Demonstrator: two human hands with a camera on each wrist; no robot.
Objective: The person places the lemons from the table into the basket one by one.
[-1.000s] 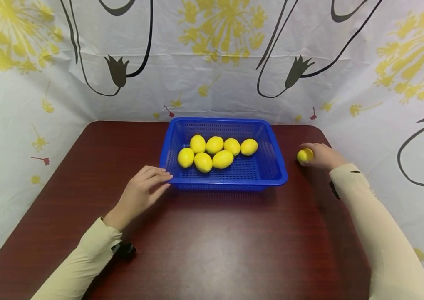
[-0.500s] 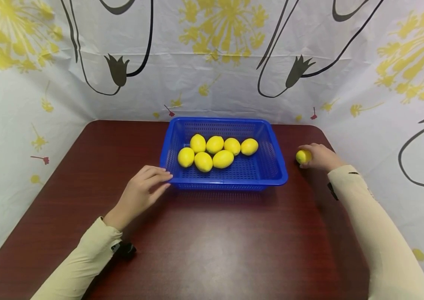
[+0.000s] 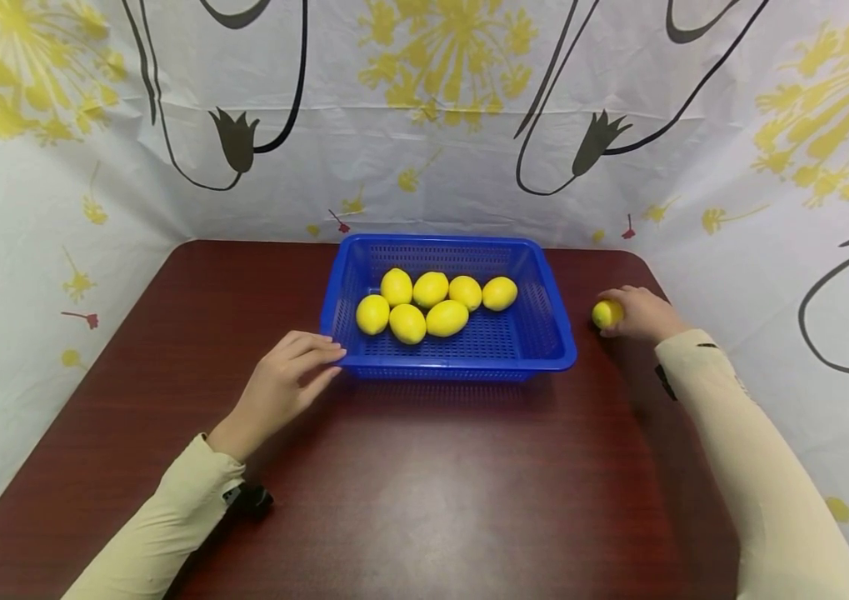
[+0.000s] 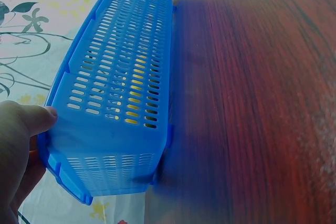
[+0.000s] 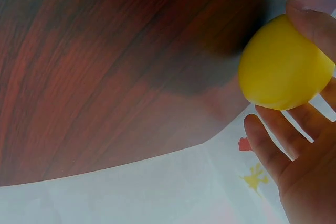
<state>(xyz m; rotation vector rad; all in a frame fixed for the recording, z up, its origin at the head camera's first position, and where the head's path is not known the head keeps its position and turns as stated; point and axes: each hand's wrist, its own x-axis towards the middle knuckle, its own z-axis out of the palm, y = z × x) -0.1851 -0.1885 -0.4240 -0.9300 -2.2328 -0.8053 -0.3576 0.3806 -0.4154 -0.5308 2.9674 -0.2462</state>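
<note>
A blue perforated plastic basket stands toward the back of the table, with several yellow lemons grouped inside it. My left hand pinches the basket's front-left corner; the left wrist view shows its thumb against the outside of the rim and the other fingers at the far side. To the right of the basket, my right hand holds a single lemon low by the tabletop. In the right wrist view that lemon sits between thumb and fingertips, partly covered by the thumb.
The dark red wood-grain table has rounded back corners. A white cloth printed with flowers hangs close behind it and along both sides. Small dark devices are strapped under both wrists.
My right hand has shifted slightly left, and the lemon in it has turned a little. The left hand and the basket have stayed in place.
</note>
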